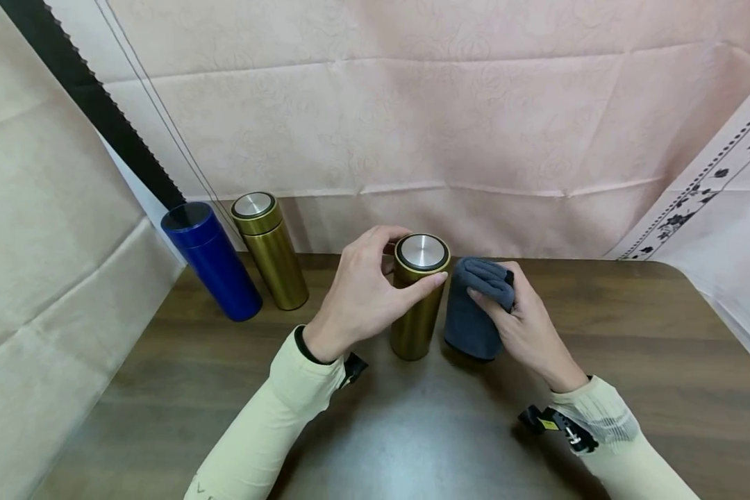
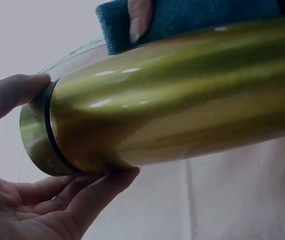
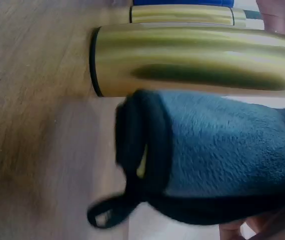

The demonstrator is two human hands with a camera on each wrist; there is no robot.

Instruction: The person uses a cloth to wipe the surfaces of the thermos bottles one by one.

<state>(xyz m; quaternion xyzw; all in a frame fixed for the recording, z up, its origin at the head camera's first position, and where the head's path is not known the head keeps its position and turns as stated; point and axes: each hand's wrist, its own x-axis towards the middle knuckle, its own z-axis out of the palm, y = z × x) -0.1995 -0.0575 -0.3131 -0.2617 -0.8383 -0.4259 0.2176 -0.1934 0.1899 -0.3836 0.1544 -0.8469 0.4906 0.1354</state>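
Observation:
A gold thermos flask (image 1: 410, 330) with a silver-topped lid (image 1: 422, 251) stands upright on the table in the head view. My left hand (image 1: 370, 295) holds it around the upper part, thumb in front and fingers behind. In the left wrist view, thumb and fingers touch the flask (image 2: 182, 100) on opposite sides near the lid seam. To the right, my right hand (image 1: 534, 333) grips a folded blue-grey cloth (image 1: 471, 319) close beside the flask. The right wrist view shows the cloth (image 3: 227, 150) with a dark edge and a small hanging loop (image 3: 107, 212).
On the left stand a second gold flask (image 1: 275, 267) and a blue flask (image 1: 219, 267), side by side. The brown wooden table (image 1: 625, 333) ends at the back against a pale pink cloth backdrop (image 1: 412, 132). Another cloth (image 1: 44, 278) hangs on the left.

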